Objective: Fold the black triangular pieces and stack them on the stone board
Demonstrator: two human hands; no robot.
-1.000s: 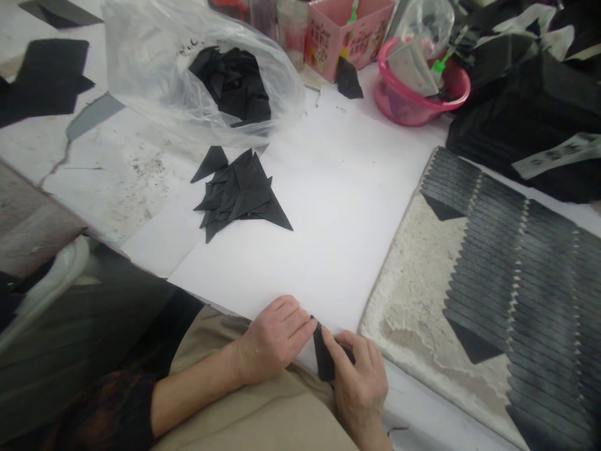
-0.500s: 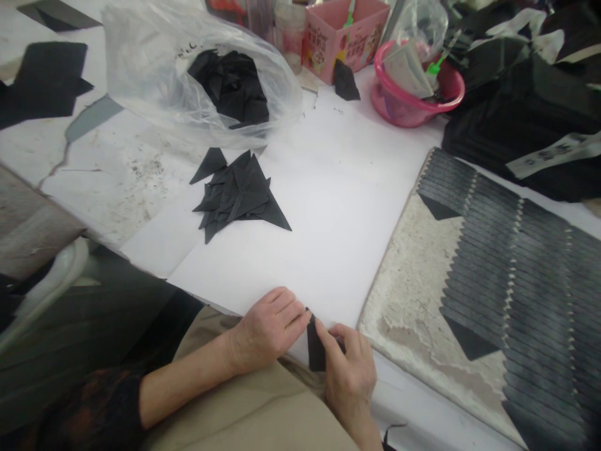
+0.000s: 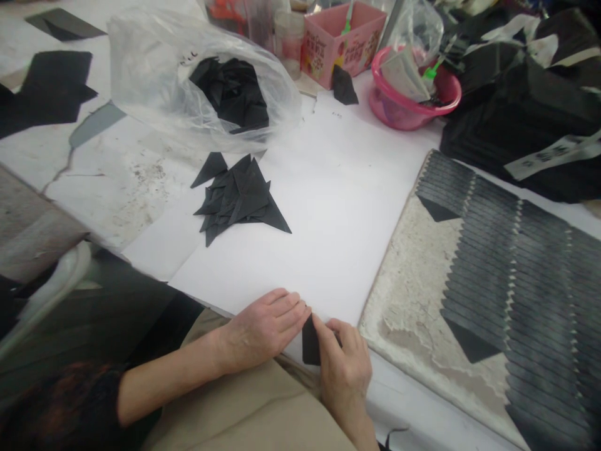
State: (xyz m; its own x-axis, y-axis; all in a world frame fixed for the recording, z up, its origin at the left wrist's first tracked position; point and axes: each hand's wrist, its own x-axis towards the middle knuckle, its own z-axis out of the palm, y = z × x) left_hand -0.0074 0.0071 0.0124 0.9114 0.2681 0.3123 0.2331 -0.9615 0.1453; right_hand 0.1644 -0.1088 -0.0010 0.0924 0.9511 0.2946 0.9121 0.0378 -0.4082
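A small black flat piece (image 3: 310, 343), like fabric or thin leather, lies at the front edge of the white-covered table between my hands. My left hand (image 3: 267, 326) presses closed fingertips on its upper corner. My right hand (image 3: 345, 363) pinches its right side between thumb and curled fingers. Further up the table is a loose pile of black pointed pieces (image 3: 239, 197), with a single piece (image 3: 211, 168) at its upper left. On the right, overlapping rows of similar black pieces (image 3: 493, 269) cover much of a pale, worn board (image 3: 404, 275).
A clear plastic bag (image 3: 150, 75) holding black pieces lies at the back. Behind are a pink box (image 3: 323, 53), a pink bowl (image 3: 399, 116) with odds and ends, and a black bundle (image 3: 521, 131) with a white strip. More black sheets (image 3: 56, 84) lie at the far left.
My hands have shifted slightly left with the black piece, which has turned a little and shows more of its face. The view has tilted slightly; the pile and rows look unchanged.
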